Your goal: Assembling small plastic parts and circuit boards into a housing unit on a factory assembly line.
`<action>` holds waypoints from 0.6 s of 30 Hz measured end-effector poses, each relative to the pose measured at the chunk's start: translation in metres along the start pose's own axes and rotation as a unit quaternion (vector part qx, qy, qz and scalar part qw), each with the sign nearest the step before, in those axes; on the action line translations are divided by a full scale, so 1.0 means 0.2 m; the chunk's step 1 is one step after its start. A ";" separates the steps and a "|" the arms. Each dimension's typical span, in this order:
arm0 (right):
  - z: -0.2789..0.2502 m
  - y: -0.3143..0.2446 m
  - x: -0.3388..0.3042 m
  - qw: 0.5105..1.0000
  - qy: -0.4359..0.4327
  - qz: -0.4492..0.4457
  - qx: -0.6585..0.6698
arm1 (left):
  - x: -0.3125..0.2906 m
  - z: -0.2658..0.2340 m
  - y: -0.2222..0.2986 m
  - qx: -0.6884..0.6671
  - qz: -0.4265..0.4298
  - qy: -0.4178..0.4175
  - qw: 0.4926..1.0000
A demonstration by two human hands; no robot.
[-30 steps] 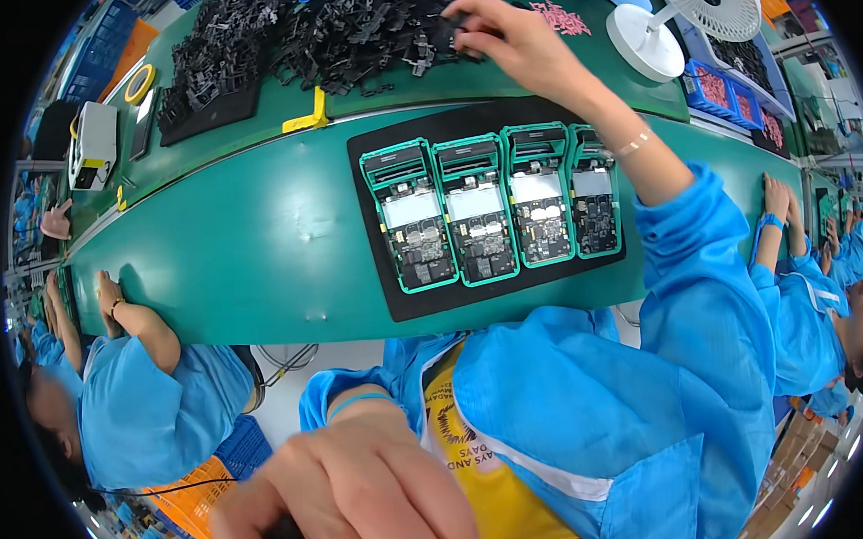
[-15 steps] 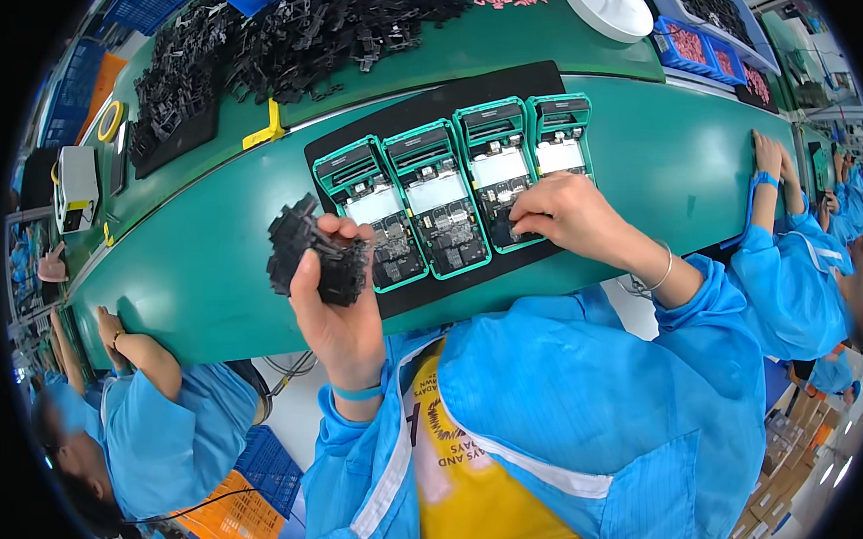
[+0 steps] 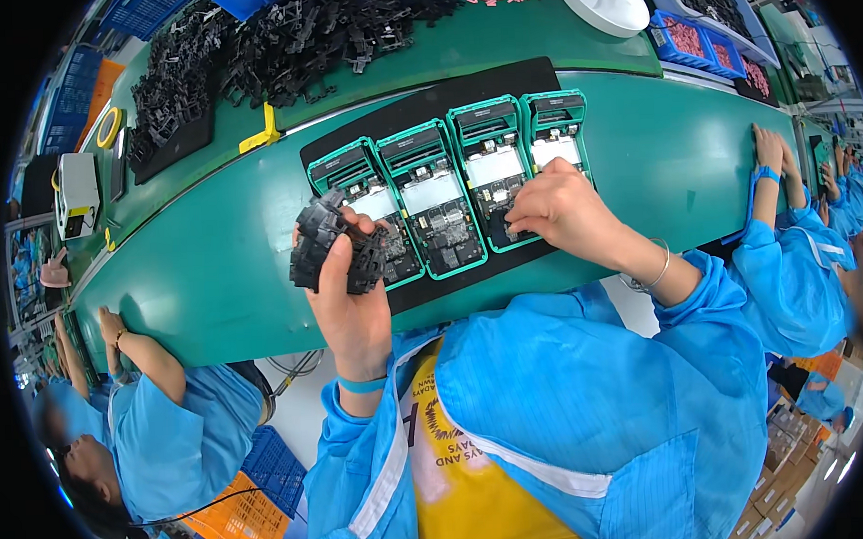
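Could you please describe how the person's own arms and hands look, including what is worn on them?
The left hand and right hand wear no gloves. The left wrist has a flat light-blue band; the right wrist has a thin, pale bangle. Loose bright-blue jacket sleeves leave both wrists uncovered.

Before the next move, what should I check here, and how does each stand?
1. Left hand holds a clump of black plastic parts: ok.
2. Four rectangular, green-framed devices lie side by side on the flat black mat: ok.
3. Right hand reaches the third device from the left: ok.
4. Right hand holding a part: cannot tell.
5. Fourth device fully visible: not ok, right hand covers its lower part.
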State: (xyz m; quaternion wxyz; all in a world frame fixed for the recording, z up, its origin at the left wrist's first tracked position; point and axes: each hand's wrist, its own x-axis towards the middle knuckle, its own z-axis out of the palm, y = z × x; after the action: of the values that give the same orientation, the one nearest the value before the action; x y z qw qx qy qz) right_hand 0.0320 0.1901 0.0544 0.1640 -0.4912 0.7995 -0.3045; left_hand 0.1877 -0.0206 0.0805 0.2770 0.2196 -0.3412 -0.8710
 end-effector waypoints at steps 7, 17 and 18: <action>0.05 -0.08 0.07 0.991 0.116 -0.063 0.000 | 0.01 0.01 -0.09 0.064 0.007 -0.021 0.998; 0.01 -0.23 0.42 0.947 0.005 -0.052 0.318 | 0.01 0.03 -0.11 0.050 0.028 0.011 0.998; 0.02 -0.24 0.43 0.948 -0.003 -0.048 0.314 | 0.02 0.02 -0.12 0.045 0.038 0.013 0.998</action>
State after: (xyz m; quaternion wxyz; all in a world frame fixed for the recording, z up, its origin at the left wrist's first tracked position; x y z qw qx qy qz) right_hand 0.0278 0.0969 0.0849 0.2975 -0.4535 0.6388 -0.5457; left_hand 0.1747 -0.0065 0.0655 0.3038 0.2300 -0.3844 -0.8408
